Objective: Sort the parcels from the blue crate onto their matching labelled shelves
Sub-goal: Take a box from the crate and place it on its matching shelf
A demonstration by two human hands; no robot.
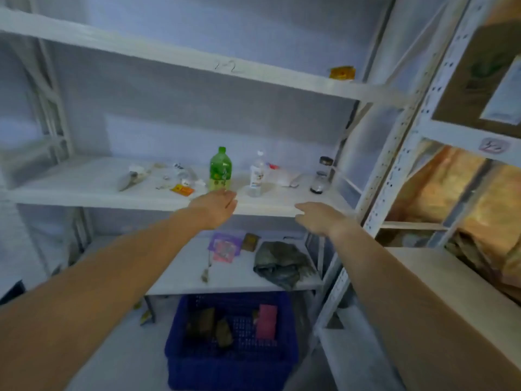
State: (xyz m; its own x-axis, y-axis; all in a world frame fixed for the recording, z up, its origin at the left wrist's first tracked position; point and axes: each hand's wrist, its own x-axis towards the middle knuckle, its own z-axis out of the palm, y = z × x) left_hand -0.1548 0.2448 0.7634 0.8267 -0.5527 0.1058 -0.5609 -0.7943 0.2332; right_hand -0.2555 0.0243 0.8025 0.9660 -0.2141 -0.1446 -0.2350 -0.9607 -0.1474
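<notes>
**Both hands empty at the middle shelf**

The fingers of the left hand point(215, 207) lie straight and loose, holding nothing, at the front edge of the middle shelf point(84, 187), just before a green bottle point(220, 170). The right hand point(317, 218) is relaxed and empty too, at the same edge. Beyond stands a clear bottle point(257, 176). Below, on the floor, the blue crate point(231, 368) holds a pink parcel point(267, 321) and brown parcels point(203, 323).

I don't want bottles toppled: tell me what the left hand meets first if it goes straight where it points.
Likely the clear bottle, just right of the green bottle; the left hand points up-right over the middle shelf. Depth is unclear.
</notes>
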